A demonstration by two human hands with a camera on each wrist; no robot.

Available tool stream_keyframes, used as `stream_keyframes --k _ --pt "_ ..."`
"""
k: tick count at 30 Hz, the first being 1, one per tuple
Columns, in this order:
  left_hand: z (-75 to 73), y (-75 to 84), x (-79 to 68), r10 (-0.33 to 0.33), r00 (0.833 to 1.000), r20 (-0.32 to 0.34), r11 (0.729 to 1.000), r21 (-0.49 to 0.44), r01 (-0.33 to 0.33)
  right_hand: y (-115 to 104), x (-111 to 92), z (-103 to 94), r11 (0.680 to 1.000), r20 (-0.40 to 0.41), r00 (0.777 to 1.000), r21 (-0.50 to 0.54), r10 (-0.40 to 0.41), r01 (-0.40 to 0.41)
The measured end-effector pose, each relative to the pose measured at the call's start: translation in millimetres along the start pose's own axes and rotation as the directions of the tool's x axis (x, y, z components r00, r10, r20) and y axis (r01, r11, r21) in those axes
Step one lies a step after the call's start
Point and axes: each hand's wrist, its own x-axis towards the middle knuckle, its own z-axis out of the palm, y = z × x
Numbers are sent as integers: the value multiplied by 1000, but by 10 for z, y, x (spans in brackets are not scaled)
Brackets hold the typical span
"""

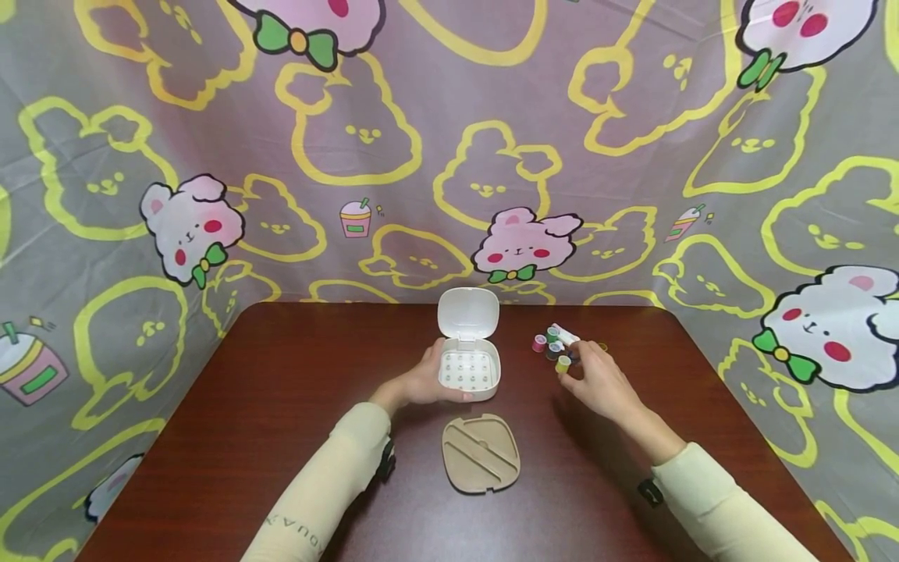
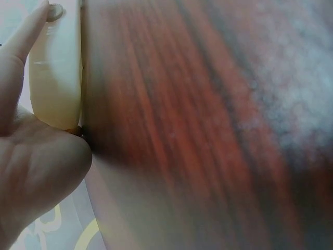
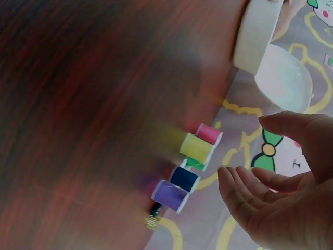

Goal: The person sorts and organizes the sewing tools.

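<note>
A white sewing box [image 1: 488,393] stands on the table with its hinged lid [image 1: 468,311] raised and rows of small pegs inside. My left hand [image 1: 421,381] grips its left side, the thumb along the front wall. My right hand [image 1: 602,382] hovers at a cluster of thread spools, thumb and fingers apart and nothing between them. The cluster has a yellow spool [image 3: 196,148], a pink spool [image 3: 209,134], a green spool [image 1: 552,333], a navy spool [image 3: 184,178] and a purple spool [image 3: 170,196].
A beige tray-like insert [image 1: 485,451] with diagonal ridges lies in front of the box. Beside the spools are a white stick-like item [image 1: 565,334] and a small gold-ended object [image 3: 153,221]. A patterned cloth [image 1: 393,257] hangs behind the brown table [image 1: 281,375].
</note>
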Motion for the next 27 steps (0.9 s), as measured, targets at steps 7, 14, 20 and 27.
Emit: stream_keyframes --k 7,14,20,27 --pt "12 4 -14 11 1000 -5 1000 16 -11 94 47 63 999 -3 1000 34 15 -15" --pt "-21 41 -28 -16 1000 5 1000 -21 16 135 100 110 995 10 999 85 46 -47" --pt "-3 14 -29 20 1000 -5 1000 9 -20 157 123 146 983 51 993 148 105 -112" --pt "-5 18 -22 13 1000 -8 1000 -8 -13 212 146 198 965 69 985 201 156 -167"
